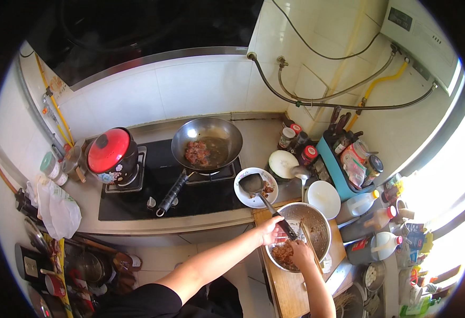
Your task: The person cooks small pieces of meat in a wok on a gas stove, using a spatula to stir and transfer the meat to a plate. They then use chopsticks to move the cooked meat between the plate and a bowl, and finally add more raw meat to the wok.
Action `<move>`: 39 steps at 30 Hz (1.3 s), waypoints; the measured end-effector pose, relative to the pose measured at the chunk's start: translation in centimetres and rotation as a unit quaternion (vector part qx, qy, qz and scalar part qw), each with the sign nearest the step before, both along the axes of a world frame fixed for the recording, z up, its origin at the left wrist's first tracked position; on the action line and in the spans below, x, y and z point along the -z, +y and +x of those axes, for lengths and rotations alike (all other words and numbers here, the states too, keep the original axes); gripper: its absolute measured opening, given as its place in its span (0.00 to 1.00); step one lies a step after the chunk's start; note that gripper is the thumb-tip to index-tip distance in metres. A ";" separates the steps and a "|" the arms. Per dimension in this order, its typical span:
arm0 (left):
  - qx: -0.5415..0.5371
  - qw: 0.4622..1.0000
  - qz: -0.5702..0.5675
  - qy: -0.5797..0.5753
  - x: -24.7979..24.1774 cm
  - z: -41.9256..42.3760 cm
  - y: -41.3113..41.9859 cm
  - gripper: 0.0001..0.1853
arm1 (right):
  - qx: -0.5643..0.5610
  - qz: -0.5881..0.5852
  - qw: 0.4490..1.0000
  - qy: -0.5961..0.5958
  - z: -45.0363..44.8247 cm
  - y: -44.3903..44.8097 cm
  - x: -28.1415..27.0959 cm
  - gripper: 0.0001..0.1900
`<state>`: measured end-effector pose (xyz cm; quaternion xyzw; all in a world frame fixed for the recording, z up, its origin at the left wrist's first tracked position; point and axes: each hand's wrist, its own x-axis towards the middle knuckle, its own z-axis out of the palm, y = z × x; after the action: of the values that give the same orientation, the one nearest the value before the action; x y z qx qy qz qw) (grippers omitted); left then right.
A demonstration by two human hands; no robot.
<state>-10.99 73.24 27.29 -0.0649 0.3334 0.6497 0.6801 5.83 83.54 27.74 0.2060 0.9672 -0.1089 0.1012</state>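
Note:
My left hand [271,231] is at the black handle of a metal wok spatula [269,204], over the left rim of a steel bowl [323,242]; whether its fingers close on the handle is unclear. The spatula's blade rests on a patterned white plate [242,197] with some browned pieces. My right hand [303,254] reaches into the steel bowl, its fingertips in the reddish-brown marinated food [283,254]. Chopsticks lean across the bowl beside it. A wok [226,137] on the burner holds browned food [197,153] in oil.
A red-lidded pot [109,151] stands on the left burner. The wok's handle [172,194] points towards me. A white bowl [323,198], seasoning jars [287,138] and a blue caddy [331,167] with knives stand right of the stove. Large bottles [369,222] line the right side. A wooden board [282,290] lies beneath the steel bowl.

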 end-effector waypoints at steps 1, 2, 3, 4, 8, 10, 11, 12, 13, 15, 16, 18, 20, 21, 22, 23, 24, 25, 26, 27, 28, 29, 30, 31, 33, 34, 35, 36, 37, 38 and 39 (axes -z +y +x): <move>0.002 1.000 -0.018 -0.003 -0.1 0.0 0.4 0.17 | -0.010 -0.011 0.999 0.030 0.1 0.3 0.0 0.24; -0.011 0.999 -0.038 0.004 -0.2 0.1 0.8 0.17 | 0.003 -0.045 0.999 0.029 0.2 0.8 -0.3 0.23; -0.012 0.999 -0.038 0.004 -0.5 0.2 0.9 0.17 | 0.017 -0.079 0.996 0.027 0.2 1.0 -1.4 0.21; -0.013 0.999 -0.039 0.004 -0.8 0.3 1.0 0.17 | 0.030 -0.114 0.993 0.025 0.3 1.3 -2.0 0.20; -0.028 0.997 -0.066 -0.018 0.1 0.1 0.9 0.17 | 0.134 -0.229 0.955 0.131 1.2 2.4 -1.7 0.18; -0.025 0.998 -0.062 -0.015 0.0 0.3 1.0 0.17 | 0.191 -0.326 0.899 0.223 1.6 2.8 -0.8 0.18; -0.023 0.998 -0.060 -0.013 -0.1 0.4 1.0 0.17 | 0.218 -0.371 0.862 0.268 1.8 3.0 -0.4 0.18; -0.028 0.998 -0.055 -0.007 -0.3 0.5 1.0 0.17 | 0.259 -0.477 0.786 0.297 1.5 2.4 -1.4 0.18; -0.032 0.998 -0.057 -0.010 -0.5 0.6 0.9 0.17 | 0.285 -0.556 0.711 0.321 1.4 2.3 -1.5 0.18; -0.035 0.997 -0.060 -0.015 -0.9 0.9 1.0 0.17 | 0.326 -0.691 0.534 0.362 1.6 2.3 -1.6 0.17; -0.025 0.997 -0.068 -0.024 -1.1 0.8 1.0 0.18 | 0.314 -0.711 0.511 0.367 1.6 2.3 -1.6 0.15; -0.022 0.998 -0.050 -0.020 -1.2 0.8 1.0 0.20 | 0.290 -0.748 0.463 0.378 1.5 2.6 -1.0 0.10; -0.024 0.998 -0.038 -0.037 -0.5 0.7 1.0 0.21 | 0.241 -0.763 0.459 0.387 1.5 3.1 0.5 0.06; -0.022 0.998 -0.057 -0.032 -1.4 0.5 0.3 0.19 | 0.312 -0.731 0.472 0.382 1.1 2.6 -0.2 0.05; -0.020 0.998 -0.061 -0.029 -2.2 0.5 -0.1 0.19 | 0.342 -0.714 0.477 0.382 0.8 2.6 -0.5 0.05; -0.022 0.997 -0.066 -0.024 -3.0 0.5 -0.7 0.19 | 0.370 -0.698 0.481 0.379 0.5 2.4 -0.8 0.06; -0.020 0.998 -0.055 -0.029 -3.5 0.3 -1.4 0.19 | 0.388 -0.671 0.503 0.382 0.1 2.2 -1.4 0.07; -0.018 0.998 -0.042 -0.033 -3.9 0.1 -1.9 0.19 | 0.405 -0.643 0.524 0.385 -0.3 2.1 -2.1 0.08; -0.007 0.999 -0.022 -0.030 -4.0 0.0 -2.4 0.19 | 0.405 -0.584 0.566 0.418 -0.8 1.9 -2.2 0.09; -0.001 0.999 -0.021 -0.026 -4.3 -0.2 -3.0 0.19 | 0.402 -0.524 0.605 0.444 -1.3 1.7 -2.2 0.11; 0.000 1.000 -0.021 -0.012 -4.8 -0.2 -3.4 0.19 | 0.374 -0.460 0.662 0.459 -1.4 1.7 -2.3 0.13; 0.001 1.000 -0.021 0.003 -5.3 -0.2 -3.7 0.19 | 0.343 -0.391 0.715 0.468 -1.2 1.8 -2.2 0.15; 0.011 1.000 -0.022 0.014 -5.7 -0.4 -4.2 0.18 | 0.315 -0.311 0.756 0.481 -1.4 2.0 -2.0 0.15; 0.004 0.998 -0.025 0.056 -5.9 -0.4 -4.6 0.18 | 0.319 -0.276 0.774 0.472 -1.2 2.1 -1.9 0.14; -0.014 0.990 -0.030 0.140 -6.4 -0.3 -5.2 0.19 | 0.321 -0.207 0.807 0.451 -1.0 1.9 -2.3 0.13; -0.099 0.960 -0.073 0.252 -7.0 0.4 -5.1 0.20 | 0.336 -0.185 0.819 0.428 -1.0 1.7 -2.9 0.13; -0.138 0.926 -0.056 0.347 -7.7 0.6 -5.0 0.19 | 0.336 -0.170 0.826 0.420 -0.9 1.5 -3.4 0.13; -0.193 0.887 -0.016 0.419 -7.7 0.8 -4.5 0.18 | 0.333 -0.156 0.834 0.411 -0.9 1.3 -4.0 0.12; -0.245 0.838 0.024 0.487 -8.0 1.2 -3.9 0.18 | 0.331 -0.142 0.842 0.403 -0.9 1.1 -4.4 0.12; -0.200 0.855 0.054 0.476 -8.5 1.4 -3.2 0.17 | 0.328 -0.142 0.843 0.403 -0.9 1.1 -4.7 0.12; -0.153 0.869 0.085 0.463 -9.7 1.7 -2.4 0.16 | 0.326 -0.141 0.843 0.403 -0.9 1.1 -5.0 0.12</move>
<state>-9.33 70.83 36.98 0.2513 0.5395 0.7271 0.3422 4.89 84.69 32.76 0.4306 0.7741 -0.3445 -0.3109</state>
